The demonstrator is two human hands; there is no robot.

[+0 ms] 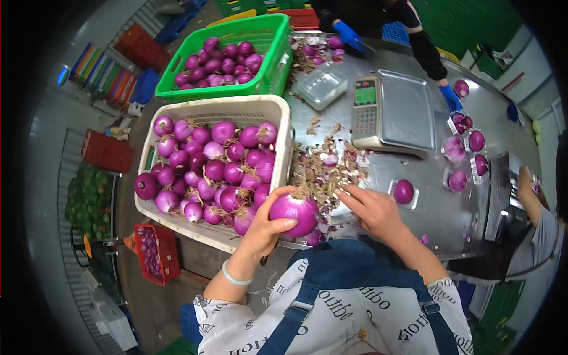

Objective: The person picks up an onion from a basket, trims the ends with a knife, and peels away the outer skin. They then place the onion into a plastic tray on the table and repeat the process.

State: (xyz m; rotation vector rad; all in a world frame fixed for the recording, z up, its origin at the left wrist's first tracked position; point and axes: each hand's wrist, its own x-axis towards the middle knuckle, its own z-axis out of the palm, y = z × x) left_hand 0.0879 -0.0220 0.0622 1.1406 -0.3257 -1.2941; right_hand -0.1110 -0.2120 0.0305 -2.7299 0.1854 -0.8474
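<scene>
Onion in hand: we see the left hand [266, 228] wrapped around a big purple onion [294, 213], held just over the near edge of the steel table [438, 207], touching the corner of the white basket [236, 109].
Right hand: the right hand [373, 210] holds nothing; its fingers [349, 198] are stretched out toward the onion, their tips in the pile of dry skins [325, 168].
Left wrist: we note a pale bangle [235, 277] on it.
White basket: full of purple onions, with one lying on its left rim.
Green basket: the green basket [269, 65] behind it holds more onions.
Scale: a weighing scale [396, 112] stands beyond the skins, its pan bare.
Trays: we count a single onion on a clear tray [404, 192] just right of the right hand, and more packed trays [464, 154] further right.
Other people: blue gloves [452, 97] work across the table; another person's arm [529, 198] shows at the right edge.
</scene>
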